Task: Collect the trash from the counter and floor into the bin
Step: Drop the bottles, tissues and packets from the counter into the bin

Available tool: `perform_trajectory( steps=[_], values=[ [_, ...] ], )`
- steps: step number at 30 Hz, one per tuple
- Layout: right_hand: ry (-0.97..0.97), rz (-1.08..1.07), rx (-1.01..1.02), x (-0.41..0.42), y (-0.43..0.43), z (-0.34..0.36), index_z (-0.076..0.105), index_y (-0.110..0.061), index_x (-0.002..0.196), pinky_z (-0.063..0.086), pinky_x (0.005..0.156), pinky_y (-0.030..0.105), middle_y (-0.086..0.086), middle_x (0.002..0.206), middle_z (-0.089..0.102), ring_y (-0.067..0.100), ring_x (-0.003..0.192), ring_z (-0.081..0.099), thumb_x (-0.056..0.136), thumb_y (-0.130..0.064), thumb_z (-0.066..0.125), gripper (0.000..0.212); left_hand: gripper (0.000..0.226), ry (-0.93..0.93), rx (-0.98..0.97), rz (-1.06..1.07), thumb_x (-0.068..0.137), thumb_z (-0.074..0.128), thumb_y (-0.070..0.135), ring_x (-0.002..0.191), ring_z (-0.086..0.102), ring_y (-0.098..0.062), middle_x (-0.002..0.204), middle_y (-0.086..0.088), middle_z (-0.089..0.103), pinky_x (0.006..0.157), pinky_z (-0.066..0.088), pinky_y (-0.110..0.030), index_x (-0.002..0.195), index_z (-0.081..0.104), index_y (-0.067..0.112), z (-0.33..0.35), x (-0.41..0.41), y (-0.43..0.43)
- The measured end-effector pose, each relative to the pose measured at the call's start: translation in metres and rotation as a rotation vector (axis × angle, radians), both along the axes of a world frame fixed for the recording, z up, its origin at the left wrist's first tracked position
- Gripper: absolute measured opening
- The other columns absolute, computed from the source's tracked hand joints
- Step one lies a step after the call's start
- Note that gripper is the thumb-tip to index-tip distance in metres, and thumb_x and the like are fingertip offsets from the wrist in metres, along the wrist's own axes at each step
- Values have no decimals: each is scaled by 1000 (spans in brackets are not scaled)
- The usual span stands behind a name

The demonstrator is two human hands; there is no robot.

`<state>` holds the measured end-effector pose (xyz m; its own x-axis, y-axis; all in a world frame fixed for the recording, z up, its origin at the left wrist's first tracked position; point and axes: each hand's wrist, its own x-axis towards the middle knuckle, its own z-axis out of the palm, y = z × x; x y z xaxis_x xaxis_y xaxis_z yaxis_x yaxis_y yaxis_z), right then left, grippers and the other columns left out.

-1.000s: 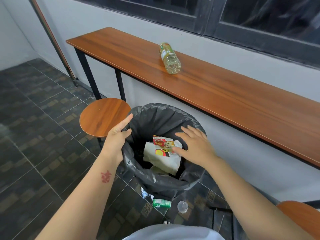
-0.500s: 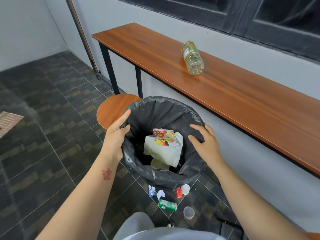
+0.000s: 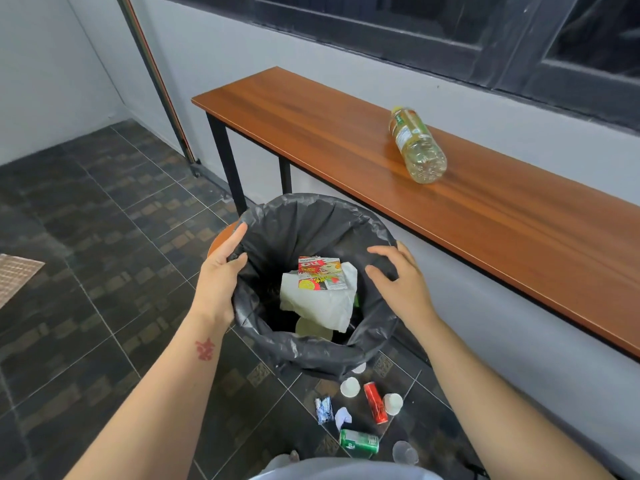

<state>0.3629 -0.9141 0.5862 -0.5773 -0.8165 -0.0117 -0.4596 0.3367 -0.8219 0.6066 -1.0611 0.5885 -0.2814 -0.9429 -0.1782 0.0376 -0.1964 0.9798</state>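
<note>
- The left hand grips the bin liner rim; the right hand, spread wide, holds nothing.
- Judged best: steady the bin near the desk, then take the bottle.

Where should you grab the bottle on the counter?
Probably around the middle of the bottle, at the label, coming down from above. It lies on its side on the counter, so its round body faces up with open wood on both sides for the fingers. The right hand is nearer, though it is now at the bin.
</note>
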Motion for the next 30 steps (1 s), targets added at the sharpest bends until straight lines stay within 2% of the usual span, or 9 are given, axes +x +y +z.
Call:
perform_trajectory(
  steps=[7,10,14,16,18,22,24,27,30],
  values=[
    [108,9,82,10,-20,-7,57,-38,124,35,104,33,-5,159,22,17,143,29,91,-36,62,33,57,-19,61,0,100,46,0,137,44,-14,143,15,53,115,35,-44,125,64,47,-12,8,-28],
    [344,-25,164,16,-22,-12,56,-35,129,33,109,39,-2,159,27,22,142,33,92,-49,55,39,57,-29,54,-20,101,45,1,139,41,-15,146,15,50,115,34,-46,126,63,49,-11,6,-33],
    [791,-82,-161,22,-26,5,63,-21,126,26,111,33,1,143,52,22,134,44,94,-46,53,42,53,-20,58,-8,102,46,3,140,39,-16,146,15,48,115,34,-45,129,62,45,-9,2,-32],
    [837,-168,-293,9,-40,27,59,-21,131,26,112,37,2,147,47,24,137,38,94,-42,54,43,53,-10,73,-4,102,45,2,139,41,-16,146,14,50,114,35,-44,128,63,45,-9,3,-33],
    [883,-277,-219,-17,-60,49,49,-26,139,25,114,44,7,155,33,30,143,28,93,-45,52,50,54,4,87,1,101,45,0,137,44,-16,143,14,53,113,38,-42,127,64,44,-9,3,-35],
    [785,-361,85,-69,-94,64,29,-37,149,18,117,51,16,162,3,42,146,10,89,-50,57,67,56,47,102,4,100,43,-3,130,52,-15,138,13,58,109,43,-42,126,66,41,-10,3,-35],
    [688,-369,131,-83,-102,64,26,-39,149,25,114,51,15,162,-2,43,143,18,90,-47,59,68,56,57,110,17,100,42,-4,128,54,-15,138,12,59,109,44,-42,128,66,38,-11,3,-36],
    [592,-396,70,-88,-106,65,32,-36,146,40,102,48,13,159,12,40,131,36,94,-31,59,59,57,56,73,2,99,42,-6,130,52,-13,139,12,58,112,39,-42,129,65,36,-16,4,-40],
    [625,-381,-20,-85,-104,65,43,-29,141,42,97,44,14,147,32,39,118,44,93,-21,60,52,59,50,71,-10,99,43,-6,134,49,-12,141,13,57,115,36,-42,128,65,39,-20,6,-43]
  ],
)
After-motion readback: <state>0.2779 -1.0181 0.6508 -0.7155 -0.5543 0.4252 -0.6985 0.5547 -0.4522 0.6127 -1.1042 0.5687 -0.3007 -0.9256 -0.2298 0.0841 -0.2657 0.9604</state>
